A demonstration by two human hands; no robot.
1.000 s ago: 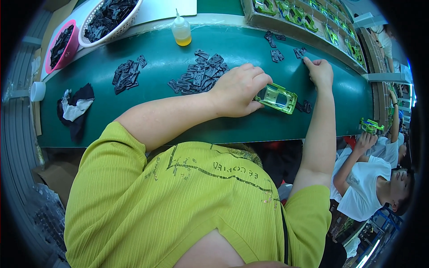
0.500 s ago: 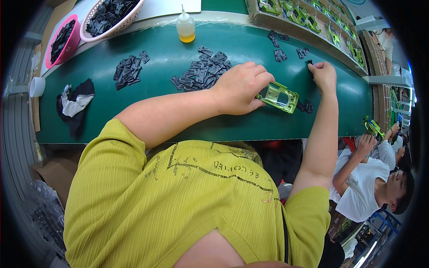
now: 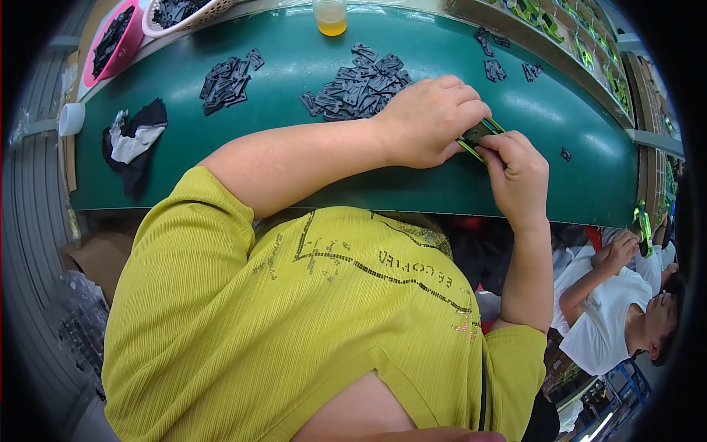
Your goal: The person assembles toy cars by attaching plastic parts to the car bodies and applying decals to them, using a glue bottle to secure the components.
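Observation:
My left hand [image 3: 434, 121] is closed round one end of a green toy car shell [image 3: 496, 125], held tilted above the table with its dark inside partly showing. My right hand [image 3: 518, 173] meets the shell's other side, thumb and fingers pinched together against it. Those fingertips hide the small black plastic part that they carried half a second ago. Just beyond my left wrist lies a big pile of flat black plastic parts [image 3: 361, 88]. A lone small black part [image 3: 565, 154] rests to the right of my right hand.
A smaller black pile [image 3: 224, 85] and a black-and-white cloth [image 3: 136, 144] lie at left. Behind stand a pink basin [image 3: 118, 44] of black parts and a bottle of yellow liquid [image 3: 331, 18]. A tray of green shells [image 3: 541, 22] borders the far right. Another person sits at right.
My right hand came back from the far right, bringing the small black part to the shell. My left hand turned the shell edge-on. The whole view shifted slightly.

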